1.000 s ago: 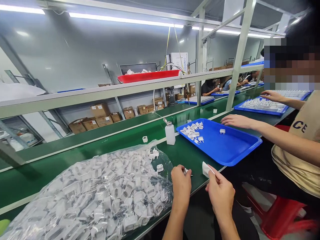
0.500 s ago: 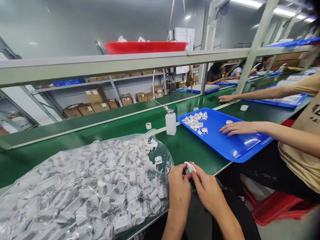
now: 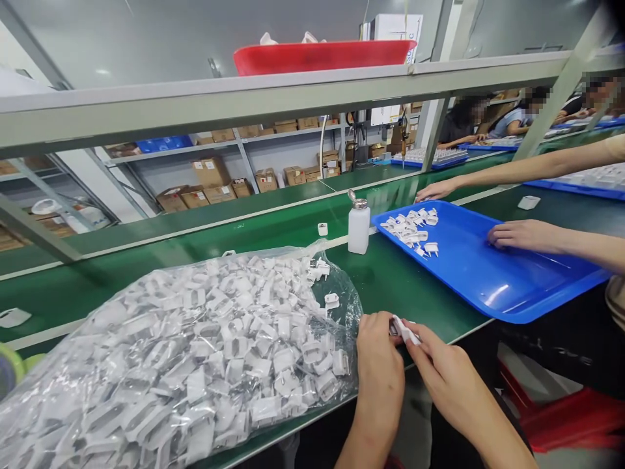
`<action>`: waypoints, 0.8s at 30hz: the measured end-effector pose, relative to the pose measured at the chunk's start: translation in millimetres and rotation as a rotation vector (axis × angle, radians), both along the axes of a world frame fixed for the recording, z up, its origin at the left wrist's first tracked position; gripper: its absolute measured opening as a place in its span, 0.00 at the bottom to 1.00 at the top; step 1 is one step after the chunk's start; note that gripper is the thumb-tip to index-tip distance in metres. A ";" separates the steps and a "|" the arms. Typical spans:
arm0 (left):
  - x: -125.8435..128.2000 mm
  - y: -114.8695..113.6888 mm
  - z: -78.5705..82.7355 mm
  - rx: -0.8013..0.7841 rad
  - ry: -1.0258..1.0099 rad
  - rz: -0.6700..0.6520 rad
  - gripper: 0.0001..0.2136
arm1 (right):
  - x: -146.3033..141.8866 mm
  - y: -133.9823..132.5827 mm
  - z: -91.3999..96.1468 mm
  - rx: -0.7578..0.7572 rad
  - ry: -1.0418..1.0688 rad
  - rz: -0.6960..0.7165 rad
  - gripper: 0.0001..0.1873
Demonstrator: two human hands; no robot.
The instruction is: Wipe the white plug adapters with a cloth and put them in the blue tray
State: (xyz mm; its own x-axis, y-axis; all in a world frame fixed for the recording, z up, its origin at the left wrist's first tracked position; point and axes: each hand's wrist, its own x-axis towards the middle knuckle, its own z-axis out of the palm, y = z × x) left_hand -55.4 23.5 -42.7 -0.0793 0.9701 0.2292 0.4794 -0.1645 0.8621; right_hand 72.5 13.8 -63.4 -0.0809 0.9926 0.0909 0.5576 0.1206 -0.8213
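Note:
My left hand [image 3: 378, 361] and my right hand [image 3: 446, 371] meet at the bench's front edge, pinching a small white plug part [image 3: 403, 330] between their fingers. Its metal pins are partly hidden by my fingers. Left of my hands lies a large clear plastic bag [image 3: 195, 352] packed with white plug parts. A loose plug part [image 3: 331, 300] rests on the bag's right end. A co-worker's hand [image 3: 525, 234] lies flat on a blue plastic tray [image 3: 502, 286], which holds a heap of white plug parts [image 3: 410, 229].
A clear dispensing bottle [image 3: 359, 228] stands on the green bench [image 3: 395, 293], with a small white piece [image 3: 323, 228] behind it. A co-worker's other hand [image 3: 433, 190] reaches the tray's far edge. A shelf rail [image 3: 244, 91] carrying a red tray [image 3: 322, 57] crosses above.
The view has swung right and tilted down. My hands still hold the white part together. The co-worker's hands have moved: one now rests on the tray, the other at its far edge.

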 end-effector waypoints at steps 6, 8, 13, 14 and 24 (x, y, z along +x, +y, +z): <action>2.4 -4.7 -3.9 0.018 -0.025 0.064 0.13 | -6.9 4.9 -1.1 0.043 0.057 -0.017 0.25; 2.0 -4.5 -3.8 0.027 -0.056 0.089 0.14 | -3.8 -1.5 3.1 0.024 0.063 0.017 0.24; -2.0 -5.9 5.3 0.070 -0.217 0.092 0.12 | 4.9 -21.8 19.7 -0.014 0.198 -0.003 0.25; -2.3 -8.1 9.0 0.082 -0.284 0.065 0.11 | 6.1 -26.0 24.0 -0.024 0.274 -0.086 0.28; 0.8 -50.6 46.6 0.101 -0.907 -0.102 0.16 | -7.3 -80.2 78.2 0.459 0.401 -0.363 0.23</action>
State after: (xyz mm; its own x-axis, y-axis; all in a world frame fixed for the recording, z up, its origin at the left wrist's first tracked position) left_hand -54.6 -27.1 4.0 -0.1855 0.9610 0.2049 -0.3950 -0.2639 0.8800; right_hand 65.2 -66.4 14.7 0.3751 0.8049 0.4599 0.2939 0.3673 -0.8825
